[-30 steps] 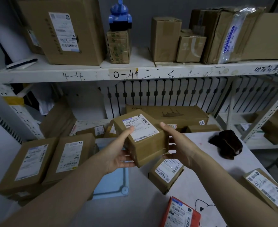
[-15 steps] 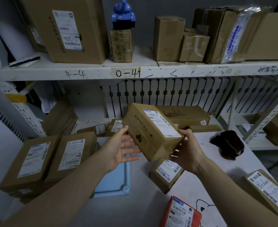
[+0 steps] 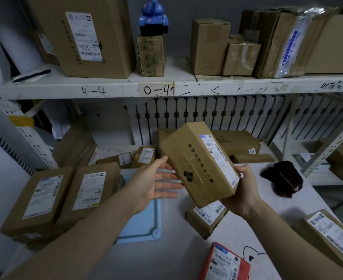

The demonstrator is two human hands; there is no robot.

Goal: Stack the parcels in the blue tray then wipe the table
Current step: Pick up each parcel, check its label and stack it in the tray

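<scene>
**Parcel held up just right of the blue tray, ready to go down and left**

My right hand (image 3: 241,190) grasps the parcel (image 3: 196,164) by its near, lower end, thumb over the labelled face, and holds it in the air above the blue tray (image 3: 144,225)'s right edge. My left hand (image 3: 152,182) is released, fingers straight, over the tray's bare right part, thumb tip at the box's left edge. The box's long axis runs from my right palm up and away, tilted, so I judge it has to be laid flat as it drops. The tray lies below and left of the box, nearer my left hand. Two flat parcels (image 3: 61,195) already fill the tray's left part; the cloth (image 3: 281,178) lies well right of it on the table (image 3: 186,259).
</scene>
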